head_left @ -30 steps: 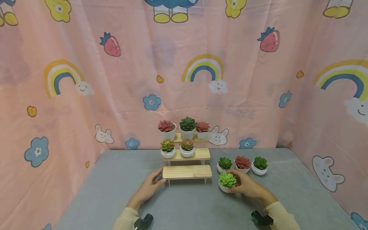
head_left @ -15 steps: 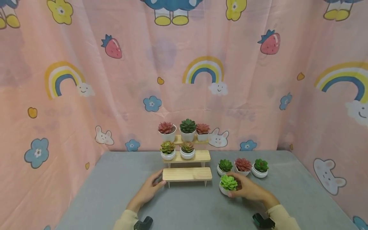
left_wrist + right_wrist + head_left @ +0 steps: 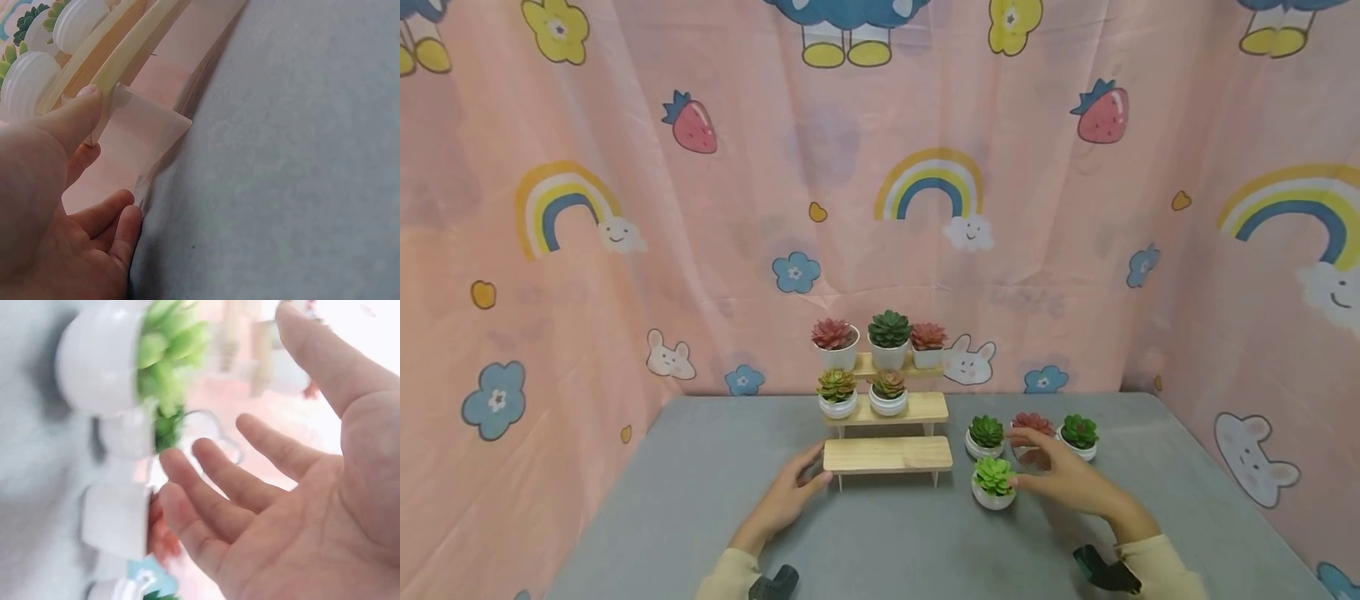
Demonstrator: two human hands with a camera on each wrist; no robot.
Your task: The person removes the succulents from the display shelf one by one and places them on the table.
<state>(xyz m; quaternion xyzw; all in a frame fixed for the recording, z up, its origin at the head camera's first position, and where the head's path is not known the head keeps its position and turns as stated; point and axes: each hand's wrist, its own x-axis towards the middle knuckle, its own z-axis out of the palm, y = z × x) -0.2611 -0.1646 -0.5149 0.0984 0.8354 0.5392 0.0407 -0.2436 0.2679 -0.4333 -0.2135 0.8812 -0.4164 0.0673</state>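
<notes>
A wooden tiered display stand (image 3: 887, 455) is in the middle of the head view. My left hand (image 3: 784, 497) holds the left end of its lowest step; in the left wrist view the thumb (image 3: 87, 103) lies against the wooden edge, with a finger below. To the right, a bright green potted succulent (image 3: 993, 487) stands upright on the table. My right hand (image 3: 1070, 481) is just right of it, fingers spread and holding nothing. The right wrist view, blurred, shows the succulent's white pot (image 3: 100, 359) apart from the palm.
Behind the bright green succulent stand a dark green one (image 3: 985, 433), a red one (image 3: 1032, 423) partly hidden by my hand, and another green one (image 3: 1080, 432). Several potted succulents occupy the upper two steps. A pink patterned curtain (image 3: 737, 250) hangs behind the grey table (image 3: 700, 467).
My right hand has let go of the bright green succulent and moved slightly right, its fingers spreading. The pot stays on the table. My left hand has stayed at the stand.
</notes>
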